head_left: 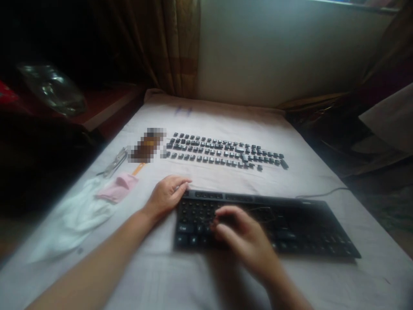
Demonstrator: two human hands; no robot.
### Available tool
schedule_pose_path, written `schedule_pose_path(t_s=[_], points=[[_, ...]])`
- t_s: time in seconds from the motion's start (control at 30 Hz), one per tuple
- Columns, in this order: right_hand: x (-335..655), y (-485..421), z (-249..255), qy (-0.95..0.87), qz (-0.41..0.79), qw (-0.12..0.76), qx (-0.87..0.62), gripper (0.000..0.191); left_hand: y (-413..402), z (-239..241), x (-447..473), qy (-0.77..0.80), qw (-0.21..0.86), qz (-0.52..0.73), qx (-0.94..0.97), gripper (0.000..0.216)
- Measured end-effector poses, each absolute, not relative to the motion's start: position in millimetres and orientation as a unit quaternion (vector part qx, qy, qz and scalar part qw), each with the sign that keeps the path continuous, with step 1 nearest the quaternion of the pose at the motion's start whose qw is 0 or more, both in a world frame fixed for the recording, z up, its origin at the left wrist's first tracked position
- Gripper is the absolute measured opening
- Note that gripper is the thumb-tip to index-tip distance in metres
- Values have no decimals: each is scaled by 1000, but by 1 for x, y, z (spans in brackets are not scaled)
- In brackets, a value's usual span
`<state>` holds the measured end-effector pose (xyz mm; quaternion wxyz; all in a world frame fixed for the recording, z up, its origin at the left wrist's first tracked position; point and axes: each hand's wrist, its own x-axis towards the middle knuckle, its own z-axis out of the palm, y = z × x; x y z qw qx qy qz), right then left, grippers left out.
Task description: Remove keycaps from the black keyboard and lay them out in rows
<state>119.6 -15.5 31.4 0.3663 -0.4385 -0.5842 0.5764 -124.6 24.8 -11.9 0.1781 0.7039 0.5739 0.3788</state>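
A black keyboard [309, 221] lies on the cloth-covered table, many of its upper keys off and several keycaps still on along its near edge. My left hand [169, 193] grips the keyboard's far left corner, thumb and fingers at the edge. Over the left part of the keys, my right hand [241, 237] is closed in a pinch, thumb against fingertips. Whatever sits in that pinch is small and blurred. A faint thin wire-like outline [267, 211] shows just behind the right hand. Beyond the keyboard, loose black keycaps [209, 150] are laid out in rows.
To the left lie a white cloth [77, 219], a pink cloth [118, 187], an orange stick [139, 168] and slim metal tools [116, 161]. A pixelated brown item [146, 146] is beside them. The keyboard's cable [322, 191] runs right. A curtain [177, 47] hangs behind.
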Motion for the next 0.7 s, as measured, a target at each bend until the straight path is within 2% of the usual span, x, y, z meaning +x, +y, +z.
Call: schedule_pose_path(t_s=[0.07, 0.27, 0.37, 0.53, 0.7], points=[[117, -18, 32, -638, 520, 377, -425, 13, 24, -12, -124, 572, 174, 382, 705, 26], [112, -20, 32, -790, 345, 387, -326, 17, 23, -14, -123, 569, 165, 387, 707, 24], [111, -20, 30, -815, 327, 375, -298, 15, 23, -13, -123, 563, 153, 387, 715, 23], [114, -22, 20, -829, 324, 370, -266, 29, 22, -10, -121, 555, 143, 390, 721, 21], [114, -25, 18, -842, 294, 362, -272, 28, 23, -10, -120, 549, 137, 390, 726, 20]])
